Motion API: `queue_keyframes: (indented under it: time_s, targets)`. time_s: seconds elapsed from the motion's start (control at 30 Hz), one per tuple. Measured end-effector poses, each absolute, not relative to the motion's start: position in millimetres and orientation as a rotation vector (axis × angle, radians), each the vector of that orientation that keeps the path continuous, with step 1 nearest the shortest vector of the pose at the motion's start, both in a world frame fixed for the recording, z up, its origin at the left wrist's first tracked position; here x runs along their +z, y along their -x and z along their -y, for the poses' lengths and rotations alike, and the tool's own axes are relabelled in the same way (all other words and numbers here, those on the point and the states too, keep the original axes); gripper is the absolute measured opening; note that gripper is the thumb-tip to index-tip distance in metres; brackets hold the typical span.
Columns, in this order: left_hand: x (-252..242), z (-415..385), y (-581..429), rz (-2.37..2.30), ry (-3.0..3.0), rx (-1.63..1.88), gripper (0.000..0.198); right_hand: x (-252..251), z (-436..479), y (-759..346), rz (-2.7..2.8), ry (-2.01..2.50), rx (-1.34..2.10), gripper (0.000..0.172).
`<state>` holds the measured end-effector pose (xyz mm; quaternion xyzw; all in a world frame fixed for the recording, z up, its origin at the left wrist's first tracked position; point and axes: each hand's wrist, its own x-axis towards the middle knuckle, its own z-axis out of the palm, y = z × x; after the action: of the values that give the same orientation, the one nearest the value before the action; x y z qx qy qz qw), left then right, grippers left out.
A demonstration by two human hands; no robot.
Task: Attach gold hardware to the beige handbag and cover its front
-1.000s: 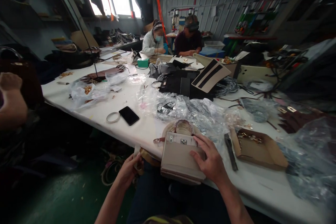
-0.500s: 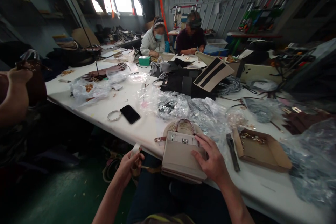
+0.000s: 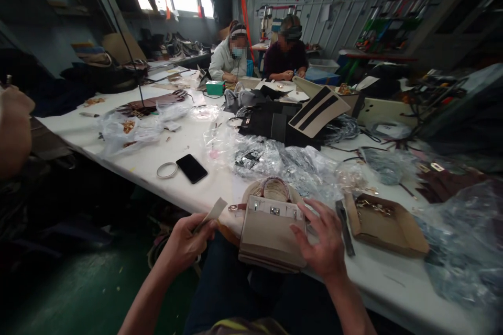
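A small beige handbag (image 3: 267, 230) lies flat at the near edge of the white table (image 3: 157, 157), its flap with metal fittings facing up. My right hand (image 3: 320, 241) rests on the bag's right side with fingers spread. My left hand (image 3: 184, 241) hovers left of the bag, off the table edge, pinching a pale strip of material (image 3: 212, 213) that points up to the right. A tan strap (image 3: 226, 230) hangs from the bag's left end below the table edge.
A black phone (image 3: 192, 168) and a white ring (image 3: 167, 170) lie left of the bag. Crumpled plastic bags (image 3: 283, 162) lie behind it; a cardboard tray of metal fittings (image 3: 385, 222) and a dark tool (image 3: 345, 227) sit right. Two people sit at the far end; another person's arm (image 3: 13, 131) shows at left.
My left hand has risen and swung the pale strip up toward the bag. My right hand has shifted slightly right on the bag. The arm at left has pulled back out of frame.
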<state>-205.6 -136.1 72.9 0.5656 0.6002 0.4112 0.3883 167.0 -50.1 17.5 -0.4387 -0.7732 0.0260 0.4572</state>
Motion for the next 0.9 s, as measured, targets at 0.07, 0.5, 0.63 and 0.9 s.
queue_keyframes:
  time_s: [0.07,0.5,0.63,0.9]
  targets:
    - [70,135,194,-1.506,-1.524,0.976,0.045,37,65,-157,1.873,1.074,0.211,0.045]
    - [67,115,132,-1.295,-1.913,0.826,0.043,81,79,-98,1.77,1.002,0.854,0.01]
    - [61,118,134,-1.322,-1.905,0.914,0.013,82,85,-104,1.802,0.915,0.872,0.01]
    - [92,109,123,-1.053,-1.92,0.836,0.057,93,99,-123,1.958,0.793,0.78,0.016]
